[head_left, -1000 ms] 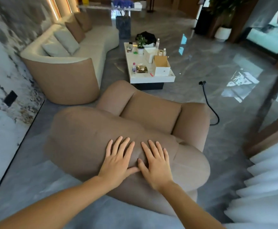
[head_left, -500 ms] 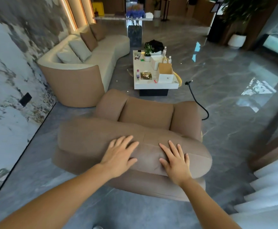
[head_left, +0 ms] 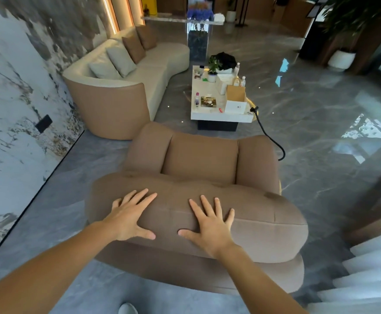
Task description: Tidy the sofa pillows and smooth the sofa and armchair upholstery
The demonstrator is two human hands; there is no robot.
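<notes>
On the armchair (head_left: 198, 200) backrest, nearest us, we rest the left hand (head_left: 129, 217) and right hand (head_left: 210, 223) flat, fingers splayed, gripping nothing; uneven pressure could push fresh creases into the fabric; sofa pillows (head_left: 121, 57) sit well apart.

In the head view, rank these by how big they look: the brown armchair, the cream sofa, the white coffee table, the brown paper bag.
1. brown armchair, but it is nearest the camera, so its lead is partly nearness
2. cream sofa
3. white coffee table
4. brown paper bag, standing on the table
</notes>
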